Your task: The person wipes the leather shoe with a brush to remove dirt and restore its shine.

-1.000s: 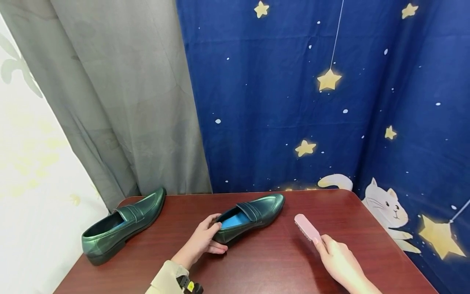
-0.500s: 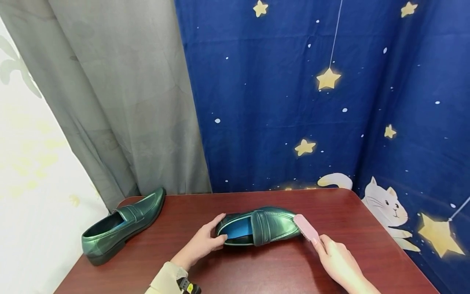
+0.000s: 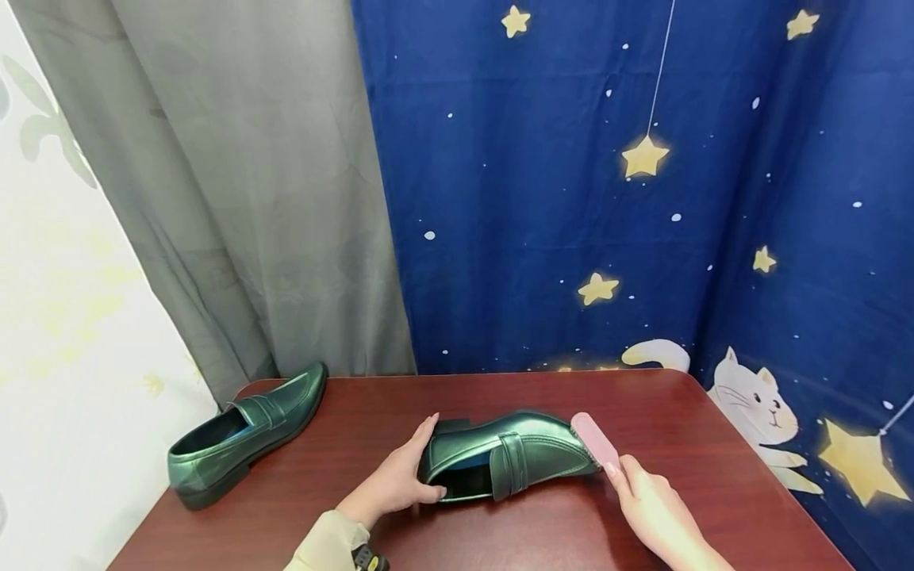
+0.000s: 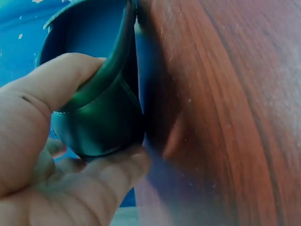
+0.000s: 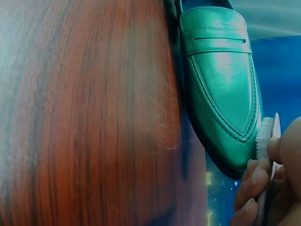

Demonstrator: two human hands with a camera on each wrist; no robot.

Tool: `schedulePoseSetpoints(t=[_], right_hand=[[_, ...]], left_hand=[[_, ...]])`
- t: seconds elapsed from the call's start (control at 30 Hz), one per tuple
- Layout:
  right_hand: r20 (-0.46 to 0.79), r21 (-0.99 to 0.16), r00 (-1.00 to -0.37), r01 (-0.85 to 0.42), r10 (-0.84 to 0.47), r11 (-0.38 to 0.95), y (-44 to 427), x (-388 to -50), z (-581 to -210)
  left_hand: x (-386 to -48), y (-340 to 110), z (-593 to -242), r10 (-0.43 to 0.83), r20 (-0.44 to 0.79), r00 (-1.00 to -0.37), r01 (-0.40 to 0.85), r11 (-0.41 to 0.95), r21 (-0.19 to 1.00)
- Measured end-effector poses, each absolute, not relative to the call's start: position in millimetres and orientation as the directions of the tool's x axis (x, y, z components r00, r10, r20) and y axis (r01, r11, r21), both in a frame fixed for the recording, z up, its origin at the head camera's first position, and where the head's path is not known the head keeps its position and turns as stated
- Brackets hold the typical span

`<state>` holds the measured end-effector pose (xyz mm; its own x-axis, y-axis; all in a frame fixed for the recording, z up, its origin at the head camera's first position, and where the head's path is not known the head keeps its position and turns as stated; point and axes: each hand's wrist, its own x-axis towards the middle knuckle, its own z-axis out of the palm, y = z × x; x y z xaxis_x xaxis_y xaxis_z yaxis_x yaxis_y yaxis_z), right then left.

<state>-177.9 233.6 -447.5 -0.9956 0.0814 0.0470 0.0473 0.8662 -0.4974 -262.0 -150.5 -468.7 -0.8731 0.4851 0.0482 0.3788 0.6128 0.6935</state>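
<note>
So the left hand [image 3: 396, 480] is clamped on the heel end of a green loafer [image 3: 550, 448], thumb hooked over the collar into the opening and the other fingers round the back of the heel. The right hand [image 3: 660, 511] has the handle of a pink brush [image 3: 594, 438] pinched between thumb and fingers, and the white bristles [image 5: 264, 137] are right up against the side of the toe.

The loafer itself is over the middle of the reddish-brown table [image 3: 493, 543], tipped well over to one side, with its opening facing the person and the toe pointing right. Can't really tell whether it's touching the tabletop. There's a bit of blue lining inside.

Further out, a second green loafer [image 3: 243, 444] sits upright on the far left of the table, well apart from both hands. Behind it all: a grey curtain [image 3: 286, 198] and a blue curtain [image 3: 514, 198] with stars and a white cat [image 3: 757, 412] printed on it.
</note>
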Motion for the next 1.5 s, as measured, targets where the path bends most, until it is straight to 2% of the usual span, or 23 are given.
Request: schedulePoseSetpoints(t=[0.2, 0.4, 0.77, 1.13, 1.5], right_hand=[[0.065, -0.489, -0.994, 0.043, 0.085, 0.871, 231, -175, -448], [0.129, -0.481, -0.989, 0.001, 0.072, 0.877, 222, -175, -445], [0.188, -0.477, -0.981, -0.051, 0.045, 0.877, 198, -180, -439], [0.197, -0.425, -0.98, -0.094, -0.009, 0.9, 170, -188, -432], [0.267, -0.377, -0.96, -0.185, -0.084, 0.907, 150, -190, -430]], left_hand=[[-263, -153, -468, 0.506, 0.012, -0.862, 0.384, 0.639, 0.667], [-264, -165, -460, 0.532, -0.024, -0.846, 0.351, 0.591, 0.726], [-263, -167, -463, 0.497, 0.0, -0.868, 0.344, 0.6, 0.722], [-265, -166, -467, 0.486, -0.002, -0.874, 0.334, 0.603, 0.724], [-265, -166, -467, 0.481, 0.014, -0.877, 0.349, 0.618, 0.705]])
